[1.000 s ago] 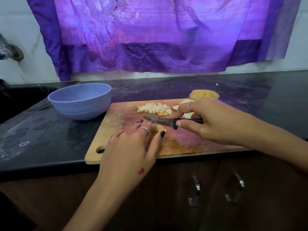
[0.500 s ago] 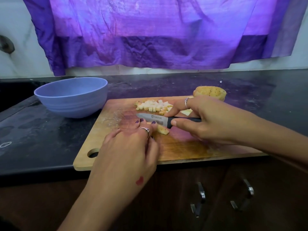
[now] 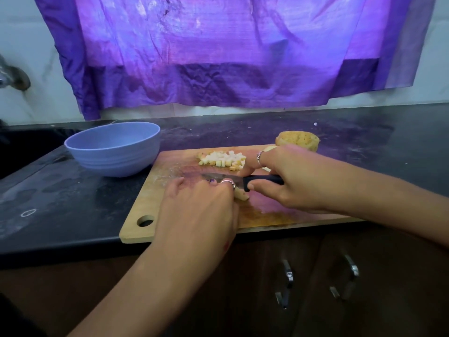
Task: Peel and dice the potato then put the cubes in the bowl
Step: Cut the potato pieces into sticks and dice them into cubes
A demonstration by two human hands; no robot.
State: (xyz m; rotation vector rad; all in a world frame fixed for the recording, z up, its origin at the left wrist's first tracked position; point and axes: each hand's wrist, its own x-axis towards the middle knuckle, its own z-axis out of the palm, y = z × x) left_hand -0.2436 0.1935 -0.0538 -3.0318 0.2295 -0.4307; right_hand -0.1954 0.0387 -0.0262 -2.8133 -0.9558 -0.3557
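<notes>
- Right hand (image 3: 294, 181): grip wrapped round the black handle of the knife (image 3: 239, 180), forefinger stretched forward beside the blade. Blade lies flat-ish, tip pointing to 9 o'clock, just past my left fingertips.
- Left hand (image 3: 199, 207): fingers curled down over a potato piece (image 3: 241, 195) on the cutting board (image 3: 279, 216). Only its 3 o'clock end shows beyond my knuckles; the rest is hidden, so I can't tell its full shape.
- Diced cubes (image 3: 222, 161) sit in a loose pile at 12 o'clock of the blade, still on the board, none visibly in the bowl.
- Bowl (image 3: 114, 148) stands on the bench at 10 o'clock, just beside the board's corner, interior not visible from here.
- Another potato chunk (image 3: 297, 140) sits at 1 o'clock, by the board's far edge behind my right hand; speckled surface.
- Handling judgement: the piece is light, firm, likely wet and starchy on cut faces, so it could skid. Pin it from above with fingertips tucked, flat face down.
- Cubes are small and light; they'd scatter if pinched singly. Better scooped with blade plus palm, or slid off the board edge.
- Risk: blade is close to my left fingers.
</notes>
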